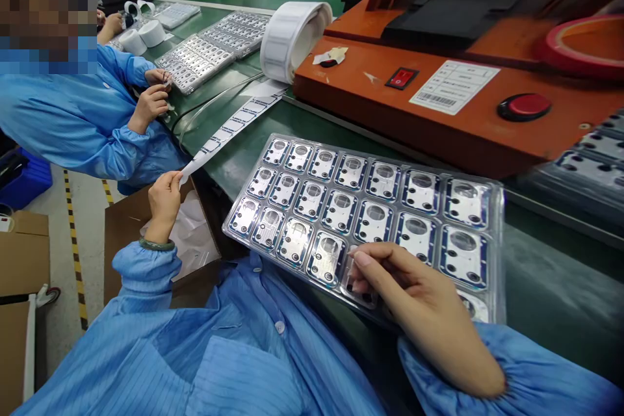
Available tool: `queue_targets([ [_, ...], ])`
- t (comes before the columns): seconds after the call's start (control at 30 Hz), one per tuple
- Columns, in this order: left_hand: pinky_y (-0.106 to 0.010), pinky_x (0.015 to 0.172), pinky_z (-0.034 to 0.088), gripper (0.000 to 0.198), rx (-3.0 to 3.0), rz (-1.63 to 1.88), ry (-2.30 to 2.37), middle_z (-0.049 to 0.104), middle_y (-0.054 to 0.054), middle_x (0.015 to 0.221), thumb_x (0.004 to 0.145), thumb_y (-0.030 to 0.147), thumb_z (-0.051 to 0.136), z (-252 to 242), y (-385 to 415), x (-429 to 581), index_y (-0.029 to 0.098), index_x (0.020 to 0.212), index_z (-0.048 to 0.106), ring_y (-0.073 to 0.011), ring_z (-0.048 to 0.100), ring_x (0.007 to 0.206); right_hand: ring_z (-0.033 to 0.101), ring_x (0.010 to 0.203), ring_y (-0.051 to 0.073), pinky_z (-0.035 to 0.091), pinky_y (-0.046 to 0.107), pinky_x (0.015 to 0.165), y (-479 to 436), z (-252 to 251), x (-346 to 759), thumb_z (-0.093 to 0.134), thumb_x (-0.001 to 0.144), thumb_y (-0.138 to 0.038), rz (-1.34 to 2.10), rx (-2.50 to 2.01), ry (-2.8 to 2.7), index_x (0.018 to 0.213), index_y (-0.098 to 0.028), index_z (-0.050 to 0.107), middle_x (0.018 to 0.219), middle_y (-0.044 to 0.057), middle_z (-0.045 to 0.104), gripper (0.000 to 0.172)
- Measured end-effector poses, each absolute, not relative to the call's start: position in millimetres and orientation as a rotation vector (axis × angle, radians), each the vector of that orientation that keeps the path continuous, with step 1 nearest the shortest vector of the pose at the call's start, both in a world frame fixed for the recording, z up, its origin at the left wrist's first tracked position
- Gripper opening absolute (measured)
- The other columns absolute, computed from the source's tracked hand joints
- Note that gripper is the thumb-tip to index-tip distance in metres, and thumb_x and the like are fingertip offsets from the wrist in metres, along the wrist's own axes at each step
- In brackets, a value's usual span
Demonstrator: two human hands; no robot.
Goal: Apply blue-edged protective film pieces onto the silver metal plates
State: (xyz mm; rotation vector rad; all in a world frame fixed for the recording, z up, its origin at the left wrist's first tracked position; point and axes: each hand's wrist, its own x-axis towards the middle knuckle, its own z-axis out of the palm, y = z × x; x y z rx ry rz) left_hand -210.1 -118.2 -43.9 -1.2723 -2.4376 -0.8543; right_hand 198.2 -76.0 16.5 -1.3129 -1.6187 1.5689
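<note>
Right hand [419, 296] pinching one part [358, 283] in a three-row clear tray [499, 253], left hand [164, 205] pinching one label strip [229, 133]

Your head camera looks forward and down from above your chest, with the clear plastic tray [498, 253] of blue-edged metal parts close below the lens. Beyond that tray, farther off, stands the orange-painted machine housing [370, 110]. Left of the tray, the view takes in a white paper label strip [229, 133] and a co-worker's blue sleeve [73, 110]. Nearest the lens, below the tray, is your own blue striped smock [244, 364].
</note>
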Motion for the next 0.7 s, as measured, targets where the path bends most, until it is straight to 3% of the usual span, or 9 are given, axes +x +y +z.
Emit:
queue_targets([
  [0.7, -0.036, 0.089, 0.047, 0.033, -1.062, -0.910, -2.424, 0.072, -0.008, 0.099, 0.089, 0.042, 0.048, -66, -215, -263, 0.019, 0.096, 0.071, -0.0233, 0.064, 0.094, 0.058, 0.059, 0.014, 0.047, 0.025, 0.057, -75, 14, 201, 0.060, 0.079, -0.057, 1.590, -1.344, -1.668, 0.079, -0.020, 0.061, 0.066, 0.001, 0.062, 0.037],
])
